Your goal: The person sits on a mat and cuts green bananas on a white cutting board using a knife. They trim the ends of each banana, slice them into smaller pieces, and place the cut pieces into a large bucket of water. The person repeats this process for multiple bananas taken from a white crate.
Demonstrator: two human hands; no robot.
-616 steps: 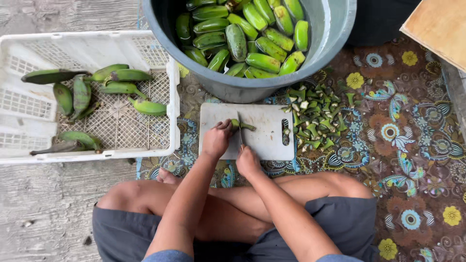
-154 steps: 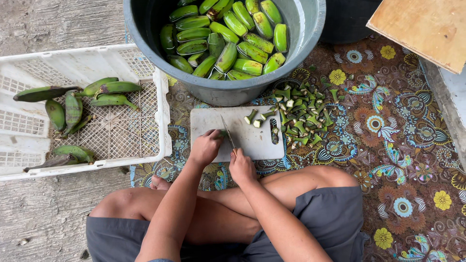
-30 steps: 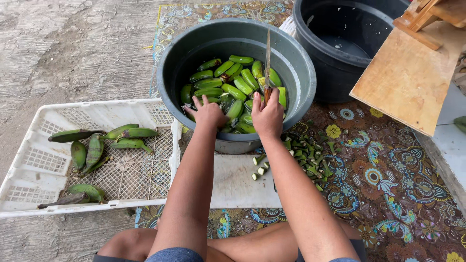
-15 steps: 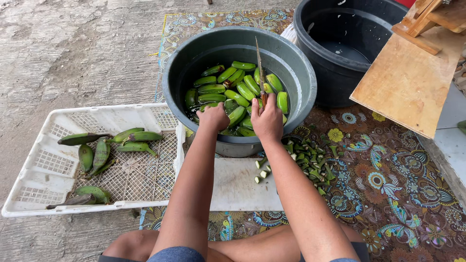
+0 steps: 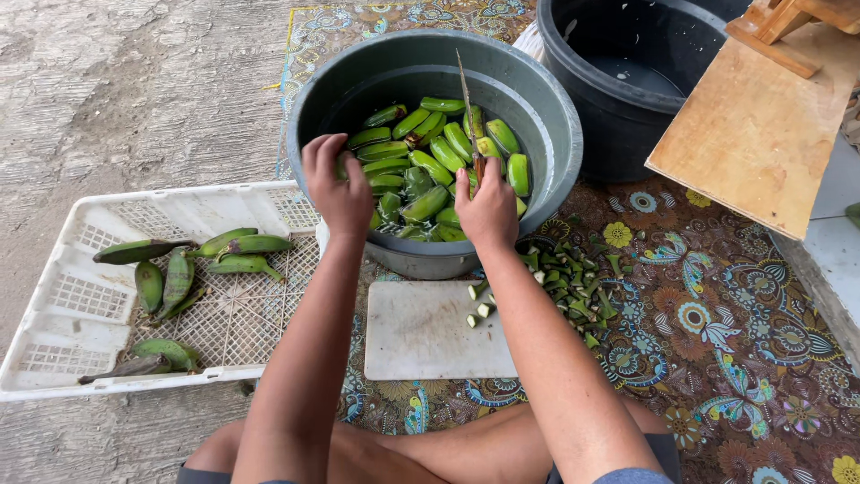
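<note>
My right hand [image 5: 488, 211] grips a knife [image 5: 466, 99] with its thin blade pointing up over a grey basin [image 5: 430, 260] full of green bananas [image 5: 430, 170]. My left hand [image 5: 336, 184] hovers over the basin's near left rim with curled fingers. A sliver of green shows between them, and I cannot tell if it holds a banana. Below my arms lies a white cutting board [image 5: 430, 341] with a few cut banana ends [image 5: 479, 305] at its top edge.
A white plastic crate [image 5: 72, 314] at the left holds several uncut green bananas [image 5: 233, 246]. A pile of cut ends [image 5: 573, 287] lies on the patterned mat [image 5: 717, 341]. A black tub [image 5: 627, 134] and a wooden board [image 5: 761, 134] stand at the right.
My left hand has moved left from the bananas in the basin to its near left rim. My right hand has stayed over the basin with the knife upright.
</note>
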